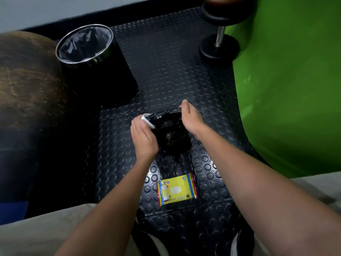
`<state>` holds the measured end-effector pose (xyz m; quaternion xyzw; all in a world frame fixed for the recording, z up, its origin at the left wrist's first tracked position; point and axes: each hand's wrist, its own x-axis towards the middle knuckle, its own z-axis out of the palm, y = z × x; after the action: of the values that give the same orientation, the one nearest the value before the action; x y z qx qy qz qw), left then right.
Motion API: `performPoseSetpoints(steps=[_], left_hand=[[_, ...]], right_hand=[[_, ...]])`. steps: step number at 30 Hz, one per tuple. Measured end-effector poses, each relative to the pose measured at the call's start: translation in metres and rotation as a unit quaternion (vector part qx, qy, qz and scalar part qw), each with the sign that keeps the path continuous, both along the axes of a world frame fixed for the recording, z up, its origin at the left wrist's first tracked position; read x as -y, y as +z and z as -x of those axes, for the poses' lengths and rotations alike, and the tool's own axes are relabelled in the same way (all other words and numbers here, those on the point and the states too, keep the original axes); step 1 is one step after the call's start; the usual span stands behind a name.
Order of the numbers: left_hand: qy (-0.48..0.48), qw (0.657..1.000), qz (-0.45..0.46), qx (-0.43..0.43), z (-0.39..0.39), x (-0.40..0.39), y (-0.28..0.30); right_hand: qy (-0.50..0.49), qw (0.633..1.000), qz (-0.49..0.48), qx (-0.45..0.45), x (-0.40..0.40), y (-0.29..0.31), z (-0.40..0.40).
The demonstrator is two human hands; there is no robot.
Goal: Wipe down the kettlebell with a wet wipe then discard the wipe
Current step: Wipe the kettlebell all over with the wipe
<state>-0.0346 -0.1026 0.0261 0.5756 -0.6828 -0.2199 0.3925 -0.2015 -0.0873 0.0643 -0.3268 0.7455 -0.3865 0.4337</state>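
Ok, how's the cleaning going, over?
Left hand presses white wet wipe on black kettlebell handle. Right hand steadies handle. Black lined bin unobstructed.

Dim, wide-angle bending at edges; glare on the studded mat point(203, 163); kettlebell point(171, 133) perhaps slightly blurred.

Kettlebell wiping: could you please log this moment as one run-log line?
step: wiping | left hand: presses wet wipe on kettlebell handle | right hand: steadies handle | bin: far left
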Motion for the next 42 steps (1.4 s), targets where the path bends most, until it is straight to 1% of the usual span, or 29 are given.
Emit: performPoseSetpoints(steps=[1,2,3,4,5,6,7,8,10,12,13,14,15,16,18,20,22,25,28,30,31,33,35,38,40,42], left_hand=[[0.031,0.998,-0.034,-0.045,0.004,-0.002,0.001],[0.073,0.989,-0.084,-0.1,0.009,-0.003,0.005],[0.125,0.965,-0.15,-0.172,0.014,-0.002,0.01],[0.174,0.927,-0.224,-0.245,0.018,0.001,0.016],[0.205,0.888,-0.286,-0.295,0.018,0.008,0.018],[0.214,0.867,-0.324,-0.312,0.016,0.013,0.021],[0.206,0.865,-0.347,-0.3,0.013,0.018,0.023],[0.19,0.874,-0.355,-0.271,0.009,0.022,0.026],[0.141,0.913,-0.338,-0.18,0.004,0.025,0.035],[0.054,0.957,-0.282,-0.037,0.001,0.03,0.047],[0.0,0.969,-0.243,0.055,0.002,0.033,0.054],[-0.05,0.967,-0.206,0.145,0.006,0.036,0.06],[-0.09,0.955,-0.173,0.222,0.012,0.039,0.063],[-0.111,0.944,-0.145,0.274,0.019,0.04,0.065],[-0.122,0.925,-0.085,0.35,0.033,0.034,0.065],[-0.12,0.917,-0.011,0.381,0.045,0.017,0.06],[-0.122,0.922,0.058,0.362,0.049,-0.001,0.044],[-0.128,0.951,0.07,0.271,0.033,-0.018,0.027],[-0.143,0.968,0.086,0.188,0.011,-0.016,0.019],[-0.103,0.986,0.059,0.119,0.0,-0.016,0.015],[-0.068,0.994,0.028,0.08,-0.004,-0.018,0.014],[-0.005,0.999,-0.03,0.021,-0.013,-0.022,0.012],[0.015,0.999,-0.047,-0.004,-0.017,-0.026,0.01],[0.02,0.999,-0.03,-0.024,-0.012,-0.022,0.015],[0.002,1.0,-0.005,-0.009,-0.004,-0.017,0.022],[-0.038,0.997,0.057,0.031,0.005,-0.013,0.027]], right_hand=[[-0.002,1.0,0.001,0.0,0.0,0.0,-0.001],[-0.004,1.0,0.002,0.0,0.0,-0.001,-0.001],[-0.004,1.0,0.002,0.0,0.0,-0.001,-0.001],[-0.004,1.0,0.002,0.001,-0.001,0.0,-0.001],[-0.004,1.0,0.002,0.002,-0.001,0.0,-0.001],[-0.004,1.0,0.002,0.001,-0.001,0.0,0.0],[-0.003,1.0,0.0,0.0,-0.001,0.001,-0.001],[-0.001,1.0,-0.002,-0.001,-0.001,0.002,-0.001],[-0.001,1.0,-0.003,-0.004,-0.001,0.003,-0.001],[-0.005,1.0,-0.001,-0.011,-0.002,0.003,-0.001],[-0.008,1.0,0.0,-0.014,-0.002,0.003,-0.001],[-0.008,1.0,-0.002,-0.016,-0.002,0.004,-0.001],[-0.008,1.0,-0.004,-0.018,-0.002,0.003,-0.001],[-0.008,1.0,-0.006,-0.022,-0.002,0.004,-0.001],[-0.009,0.999,-0.008,-0.031,0.0,0.005,-0.001],[-0.007,0.999,-0.008,-0.037,0.0,0.005,-0.001],[-0.008,0.999,-0.001,-0.039,-0.001,0.005,0.0],[-0.005,0.999,0.006,-0.042,-0.002,0.004,-0.001],[-0.001,0.999,0.001,-0.036,-0.002,0.002,-0.002],[0.003,1.0,-0.003,-0.025,-0.002,0.002,-0.002],[0.004,1.0,-0.005,-0.02,-0.001,0.001,-0.002],[0.001,1.0,-0.008,-0.017,0.0,0.0,-0.001],[-0.003,1.0,-0.01,-0.015,0.0,-0.001,-0.001],[-0.007,1.0,-0.008,-0.01,0.001,-0.001,-0.001],[-0.01,1.0,-0.004,-0.013,0.002,-0.001,-0.002],[-0.013,1.0,-0.003,-0.018,0.002,-0.001,-0.003]])
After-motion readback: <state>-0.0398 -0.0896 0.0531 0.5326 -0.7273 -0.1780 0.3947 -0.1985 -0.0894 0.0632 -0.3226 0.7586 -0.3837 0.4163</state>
